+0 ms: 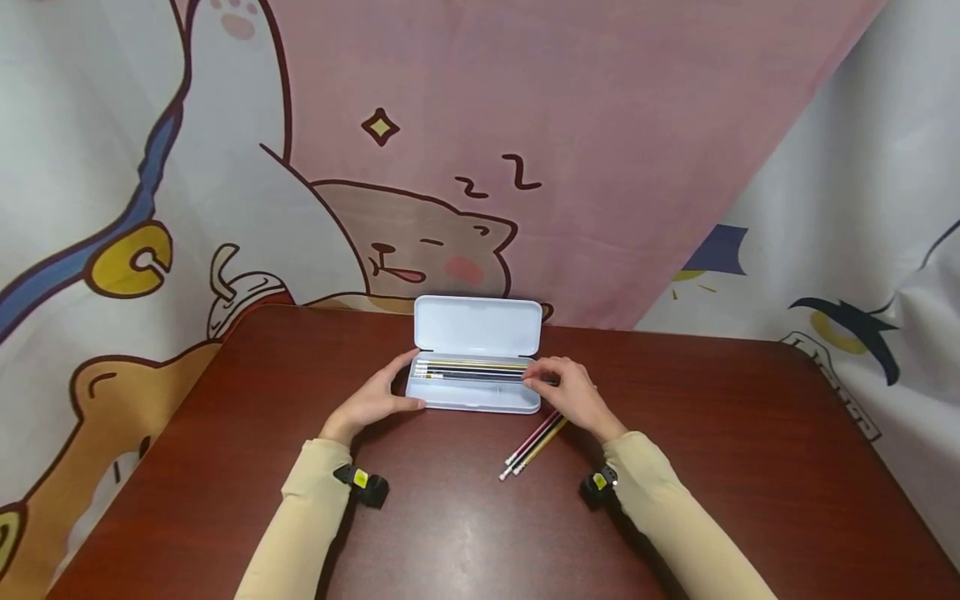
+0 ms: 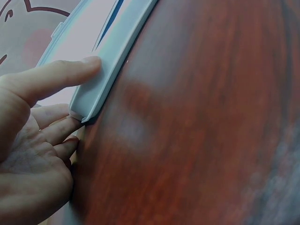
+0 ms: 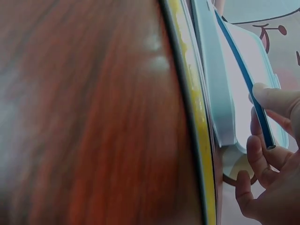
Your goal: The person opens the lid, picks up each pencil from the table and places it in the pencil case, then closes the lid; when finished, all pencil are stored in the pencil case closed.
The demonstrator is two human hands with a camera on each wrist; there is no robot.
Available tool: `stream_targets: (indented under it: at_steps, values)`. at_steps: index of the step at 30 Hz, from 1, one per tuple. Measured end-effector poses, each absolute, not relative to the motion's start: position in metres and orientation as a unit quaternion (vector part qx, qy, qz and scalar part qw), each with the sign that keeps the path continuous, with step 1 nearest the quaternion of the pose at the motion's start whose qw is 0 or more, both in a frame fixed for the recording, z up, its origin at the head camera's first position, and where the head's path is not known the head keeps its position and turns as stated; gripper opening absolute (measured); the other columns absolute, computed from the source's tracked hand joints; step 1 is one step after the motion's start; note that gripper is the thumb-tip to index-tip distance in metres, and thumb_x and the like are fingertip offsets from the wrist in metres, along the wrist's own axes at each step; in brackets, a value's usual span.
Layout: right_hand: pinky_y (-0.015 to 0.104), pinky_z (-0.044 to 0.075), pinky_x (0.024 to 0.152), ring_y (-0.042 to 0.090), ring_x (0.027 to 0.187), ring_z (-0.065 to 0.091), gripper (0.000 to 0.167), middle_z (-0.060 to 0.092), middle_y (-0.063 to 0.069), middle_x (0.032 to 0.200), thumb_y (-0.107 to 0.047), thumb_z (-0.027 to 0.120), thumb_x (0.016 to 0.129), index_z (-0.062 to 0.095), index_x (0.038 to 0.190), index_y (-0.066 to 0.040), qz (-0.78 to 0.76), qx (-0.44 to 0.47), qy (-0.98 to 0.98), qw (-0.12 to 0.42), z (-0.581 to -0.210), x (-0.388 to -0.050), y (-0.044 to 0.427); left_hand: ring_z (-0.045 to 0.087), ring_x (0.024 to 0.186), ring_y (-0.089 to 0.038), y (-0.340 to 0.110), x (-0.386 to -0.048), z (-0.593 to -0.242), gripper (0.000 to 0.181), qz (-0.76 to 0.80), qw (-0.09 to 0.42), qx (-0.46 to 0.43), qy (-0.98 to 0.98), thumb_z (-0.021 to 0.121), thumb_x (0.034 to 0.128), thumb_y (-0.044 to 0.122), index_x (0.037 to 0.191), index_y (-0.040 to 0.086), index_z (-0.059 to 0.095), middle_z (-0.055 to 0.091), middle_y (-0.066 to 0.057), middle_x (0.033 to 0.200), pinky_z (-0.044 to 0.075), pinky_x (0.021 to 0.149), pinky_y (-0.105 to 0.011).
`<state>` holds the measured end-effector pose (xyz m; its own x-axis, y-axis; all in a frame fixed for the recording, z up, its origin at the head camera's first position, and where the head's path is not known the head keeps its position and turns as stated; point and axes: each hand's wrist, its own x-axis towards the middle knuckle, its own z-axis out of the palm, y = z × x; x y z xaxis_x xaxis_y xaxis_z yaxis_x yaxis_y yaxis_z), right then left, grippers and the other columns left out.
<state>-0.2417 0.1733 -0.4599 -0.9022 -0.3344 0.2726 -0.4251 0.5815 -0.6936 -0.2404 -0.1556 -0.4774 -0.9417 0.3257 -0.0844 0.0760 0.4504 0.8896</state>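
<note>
A white pencil case (image 1: 477,327) stands on the table with its lid raised, and several pencils (image 1: 472,365) lie lengthwise in its tray. The left hand (image 1: 371,404) holds the case's left end; in the left wrist view the thumb (image 2: 70,77) lies on the front rim and the fingers are at the end. Over the right end of the tray, the right hand (image 1: 572,392) pinches a dark pencil (image 3: 241,65) near one end between thumb and fingers. That pencil extends over the case toward the left.
Several loose pencils (image 1: 534,443), among them red, black and yellow ones, lie at a slant on the brown table (image 1: 450,525) in front of the right hand. A printed cloth (image 1: 600,125) hangs behind the table.
</note>
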Motion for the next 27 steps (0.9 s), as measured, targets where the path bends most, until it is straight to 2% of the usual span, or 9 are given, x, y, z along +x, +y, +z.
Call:
stream_targets:
  at_steps: [7,16,27]
  values:
    - [0.040,0.044,0.080,0.023,0.088,0.058,0.009,0.069,0.002,0.091,-0.009,0.075,0.083,0.075,0.092,-0.007,0.402,0.217,-0.888,0.063,-0.459,-0.247,0.160,0.027,0.136,-0.033,-0.154,-0.242,-0.478,0.089,0.506,0.117,0.124,0.846,0.079,0.0759,0.014,0.151,0.009,0.030,0.033,-0.017,0.150,0.018,0.110,-0.056]
    - [0.037,0.048,0.078,0.018,0.086,0.062,0.007,0.070,-0.001,0.087,-0.011,0.075,0.084,0.076,0.090,-0.007,0.381,0.235,-0.892,0.059,-0.460,-0.252,0.143,0.026,0.137,-0.035,-0.155,-0.241,-0.478,0.089,0.503,0.120,0.121,0.848,0.078,0.0766,0.016,0.151,0.009,0.029,0.032,-0.018,0.151,0.017,0.109,-0.058]
    - [0.041,0.043,0.085,0.025,0.094,0.059,0.013,0.071,0.003,0.096,-0.012,0.076,0.082,0.075,0.095,-0.007,0.372,0.228,-0.898,0.055,-0.465,-0.251,0.147,0.025,0.138,-0.034,-0.155,-0.241,-0.476,0.089,0.504,0.123,0.116,0.847,0.079,0.0764,0.014,0.151,0.010,0.029,0.031,-0.017,0.151,0.017,0.110,-0.057]
